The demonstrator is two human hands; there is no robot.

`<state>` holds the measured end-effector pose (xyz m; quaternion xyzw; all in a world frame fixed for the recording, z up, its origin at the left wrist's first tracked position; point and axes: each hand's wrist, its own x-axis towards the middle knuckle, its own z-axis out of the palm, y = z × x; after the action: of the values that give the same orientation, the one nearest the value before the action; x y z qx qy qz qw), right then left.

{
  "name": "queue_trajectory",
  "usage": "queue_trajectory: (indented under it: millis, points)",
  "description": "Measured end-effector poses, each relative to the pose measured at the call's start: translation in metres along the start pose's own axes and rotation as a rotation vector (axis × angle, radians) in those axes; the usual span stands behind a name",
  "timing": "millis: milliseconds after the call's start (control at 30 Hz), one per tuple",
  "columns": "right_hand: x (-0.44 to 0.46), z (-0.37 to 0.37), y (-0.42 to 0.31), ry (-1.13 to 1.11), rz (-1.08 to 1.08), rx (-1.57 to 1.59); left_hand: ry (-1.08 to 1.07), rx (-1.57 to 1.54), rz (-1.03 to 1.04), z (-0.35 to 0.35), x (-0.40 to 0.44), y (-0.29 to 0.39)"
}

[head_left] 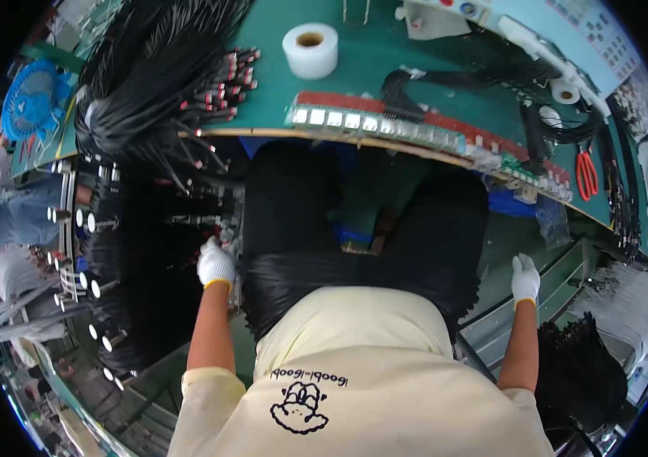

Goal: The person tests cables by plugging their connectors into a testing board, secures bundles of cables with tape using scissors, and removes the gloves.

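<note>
My left hand [215,264], in a white glove, is down at my left side against a thick hanging mass of black cables [137,274]. Its fingers look curled in among the cable ends, and whatever they grip is hidden. On my other side, my right hand [525,279], also gloved, hangs beside my thigh near a metal frame [560,286]. Its fingers are stretched out and it holds nothing. Ahead of me on the green workbench [263,164] lies a large bundle of black cables [137,99] with red-marked ends.
A white film roll [310,51], a long connector fixture strip [381,124] and red-handled pliers [587,175] are on the bench. Blue-white equipment [583,38] stands at the back right. A blue fan [33,99] and another person [15,206] are at left. Black cables [579,373] hang at right.
</note>
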<state>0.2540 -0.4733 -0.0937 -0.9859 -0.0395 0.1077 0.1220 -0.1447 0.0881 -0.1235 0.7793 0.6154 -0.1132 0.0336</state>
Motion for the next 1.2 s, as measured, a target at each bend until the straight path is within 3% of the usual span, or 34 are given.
queue_trajectory:
  millis: [67, 133, 200, 267, 333, 400, 433, 467, 533, 567, 600, 633, 700, 733, 800, 867, 1033, 1133, 1200]
  points:
    - [-0.009, -0.03, -0.06, 0.132, -0.112, 0.161, -0.164, -0.214, 0.344, -0.079, 0.007, 0.018]
    - [-0.017, -0.051, -0.106, 0.238, -0.305, 0.36, -0.593, -0.844, 0.407, -0.174, -0.015, 0.07]
    - [-0.03, -0.062, -0.16, 0.149, -0.269, 0.731, -0.379, -1.124, 0.849, -0.23, -0.032, 0.113]
    - [-0.047, -0.071, -0.206, 0.014, -0.377, 0.766, 0.313, -0.922, 1.149, -0.261, -0.022, 0.159]
    - [-0.064, -0.067, -0.242, -0.076, -0.545, 0.832, 0.558, -0.704, 1.065, -0.281, -0.013, 0.198]
    - [-0.083, -0.068, -0.273, -0.156, -0.644, 0.896, 0.51, -0.378, 0.973, -0.273, 0.013, 0.223]
    - [-0.087, -0.065, -0.28, -0.16, -0.733, 0.929, 0.276, -0.389, 0.902, -0.286, 0.007, 0.232]
    - [-0.089, -0.063, -0.286, -0.162, -0.819, 0.961, 0.368, -0.439, 0.959, -0.285, 0.007, 0.232]
    - [-0.1, -0.074, -0.292, -0.228, -0.794, 1.015, 0.542, -0.537, 1.09, -0.276, 0.001, 0.224]
    - [-0.103, -0.077, -0.291, -0.299, -0.765, 1.095, 0.504, -0.673, 1.184, -0.281, -0.019, 0.217]
    - [-0.107, -0.081, -0.288, -0.37, -0.726, 1.171, 0.375, -0.815, 1.265, -0.283, -0.038, 0.209]
    - [-0.113, -0.097, -0.287, -0.596, -0.544, 1.285, 0.254, -0.996, 1.314, -0.276, -0.061, 0.204]
    - [-0.114, -0.113, -0.294, -0.74, -0.516, 1.43, -0.33, -1.408, 1.175, -0.263, -0.112, 0.197]
    - [-0.113, -0.118, -0.301, -0.776, -0.514, 1.464, 0.005, -1.202, 1.402, -0.252, -0.114, 0.197]
    - [-0.107, -0.121, -0.312, -0.714, -0.57, 1.302, 0.218, -1.02, 1.408, -0.242, -0.128, 0.199]
    - [-0.105, -0.123, -0.321, -0.518, -0.582, 1.064, 0.293, -0.941, 1.363, -0.234, -0.132, 0.2]
    - [-0.101, -0.104, -0.317, 0.155, -1.03, 0.574, 0.494, -0.725, 1.417, -0.225, -0.126, 0.201]
    - [-0.107, -0.114, -0.317, 0.076, -0.989, 0.202, 0.453, -0.731, 1.399, -0.224, -0.13, 0.2]
    - [-0.112, -0.117, -0.312, 0.058, -1.063, 0.375, 0.322, -0.816, 1.353, -0.221, -0.13, 0.197]
